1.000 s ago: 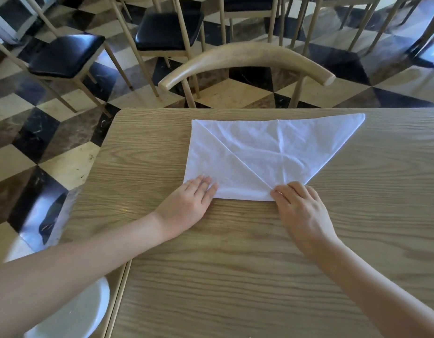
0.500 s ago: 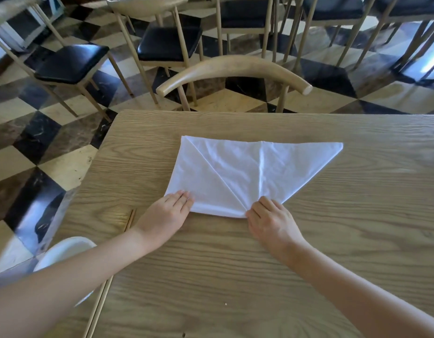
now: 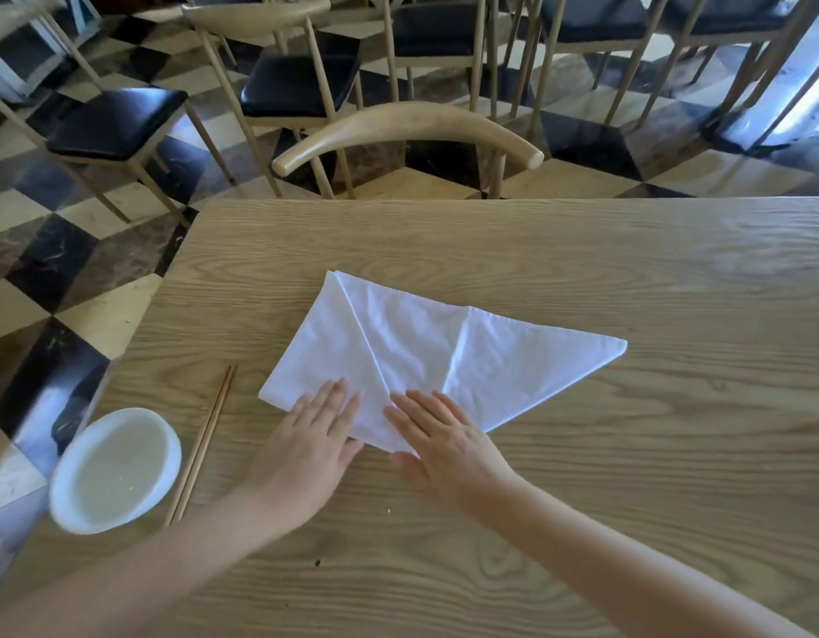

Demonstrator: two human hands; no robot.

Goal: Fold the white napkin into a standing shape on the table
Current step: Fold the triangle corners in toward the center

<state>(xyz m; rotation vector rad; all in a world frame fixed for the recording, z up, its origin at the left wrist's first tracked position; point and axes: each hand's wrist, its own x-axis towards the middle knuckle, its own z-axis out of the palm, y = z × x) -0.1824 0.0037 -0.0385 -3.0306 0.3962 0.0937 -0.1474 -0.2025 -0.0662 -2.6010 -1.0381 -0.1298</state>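
The white napkin (image 3: 426, 352) lies flat on the wooden table (image 3: 628, 269), its left corner folded down over the middle and its right corner still pointing out to the right. My left hand (image 3: 313, 437) rests flat, fingers together, on the folded left flap near the napkin's near edge. My right hand (image 3: 440, 439) lies flat beside it, fingers spread on the near tip of the napkin, thumb on the table. Neither hand grips the cloth; both press it down.
A white bowl (image 3: 115, 469) sits at the table's left edge, with a pair of wooden chopsticks (image 3: 200, 446) lying next to it. A wooden chair back (image 3: 407, 126) stands right behind the far table edge. More chairs stand on the checkered floor.
The camera view has tipped down, so napkin and hands sit lower in the frame and the bowl shows fully. My hands have moved closer together onto the napkin's near tip.
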